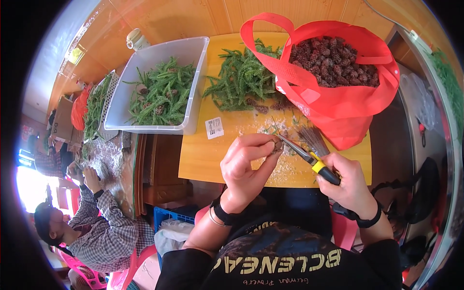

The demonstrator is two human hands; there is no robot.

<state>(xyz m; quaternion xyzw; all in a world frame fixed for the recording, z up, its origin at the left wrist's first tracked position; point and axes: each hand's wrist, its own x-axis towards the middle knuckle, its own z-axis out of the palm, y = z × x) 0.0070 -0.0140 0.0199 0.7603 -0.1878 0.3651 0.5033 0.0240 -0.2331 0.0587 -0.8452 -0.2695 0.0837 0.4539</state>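
My left hand (241, 169) pinches a small brown pinecone (277, 144) between thumb and fingers, above the front half of the yellow table. Closed around the black-and-yellow handles of a pair of pliers (320, 168) is my right hand (350, 181). The plier jaws point up and left, beside the pinecone, where a thin wire shows; whether they grip it I cannot tell. Behind the pliers lies a bundle of thin dark wires (314, 139). A few loose pinecones (261, 107) rest farther back, by a heap of green artificial sprigs (241, 79).
A red bag (338, 108) full of pinecones (328, 60) stands at the back right. On the left is a clear plastic bin (159, 129) holding sprigs with pinecones. A white label (214, 128) and pale crumbs lie on the tabletop (198, 159). Another person (104, 241) works far left.
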